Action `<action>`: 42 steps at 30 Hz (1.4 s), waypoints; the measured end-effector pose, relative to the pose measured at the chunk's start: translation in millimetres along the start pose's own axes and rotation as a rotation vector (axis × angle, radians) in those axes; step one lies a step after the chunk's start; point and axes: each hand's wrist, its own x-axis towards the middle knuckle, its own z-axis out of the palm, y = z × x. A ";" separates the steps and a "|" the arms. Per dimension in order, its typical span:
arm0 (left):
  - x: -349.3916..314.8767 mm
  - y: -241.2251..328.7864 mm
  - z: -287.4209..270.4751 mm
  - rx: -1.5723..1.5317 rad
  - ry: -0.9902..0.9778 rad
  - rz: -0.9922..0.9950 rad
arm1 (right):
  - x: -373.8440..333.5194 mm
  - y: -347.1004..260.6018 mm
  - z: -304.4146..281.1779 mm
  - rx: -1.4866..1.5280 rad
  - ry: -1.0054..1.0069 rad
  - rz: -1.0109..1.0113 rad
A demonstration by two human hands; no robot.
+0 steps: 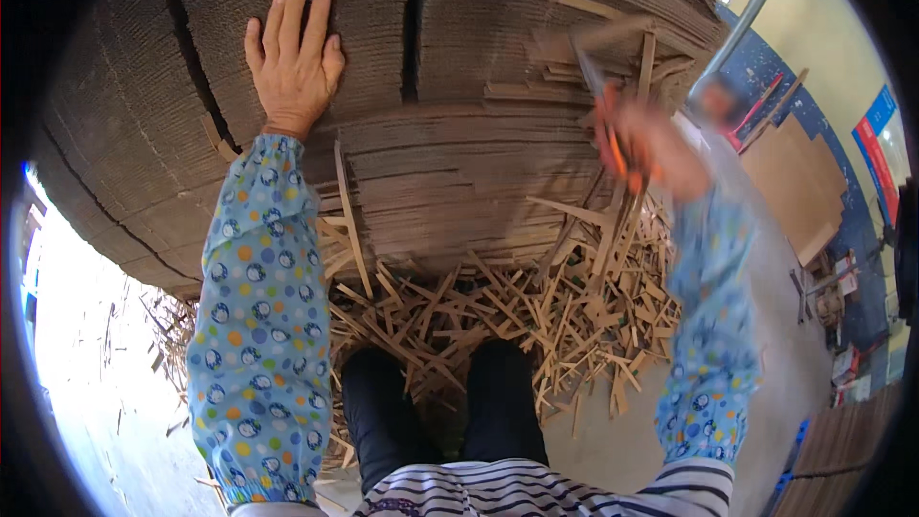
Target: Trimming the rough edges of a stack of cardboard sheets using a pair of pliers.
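A striped shirt (pixel 479 483) fills the foreground, above two dark trouser legs (pixel 383 402) pointed toward a tall mass of layered brown cardboard (pixel 479 38). At far left, bright light washes over the floor (pixel 91 354), where stray scraps lie. Next, a left sleeve (pixel 258 325) in patterned pale blue reaches up to the left hand (pixel 292 67), which lies flat on the cardboard, empty, fingers extended and slightly parted. Dark gaps split the layers on either side of it. At center, a loose strip (pixel 352 220) leans near the cardboard's lower edge, and a heap of narrow brown strips (pixel 555 325) covers the ground before the knees. To the right, the right hand (pixel 661 148), blurred, grips an orange-handled tool (pixel 605 115), its blade beside frayed, splayed cardboard edges; the blur hides the exact finger placement. A matching right sleeve (pixel 708 325) rises below it. Beyond are a gray pole (pixel 747 19), a brown panel (pixel 790 182) against a blue-and-cream wall and, lower right, stacked brown sheets (pixel 842 440).
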 end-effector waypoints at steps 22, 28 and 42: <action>14.7 19.9 4.6 0.008 -0.051 -0.046 | 6.6 -66.8 -43.9 0.194 0.024 0.000; 12.9 8.3 -0.6 0.004 0.000 -0.034 | -33.3 53.8 -41.6 0.021 0.325 -0.013; 8.4 16.2 6.0 0.005 -0.053 -0.054 | 3.0 -58.8 -26.0 0.177 0.143 -0.072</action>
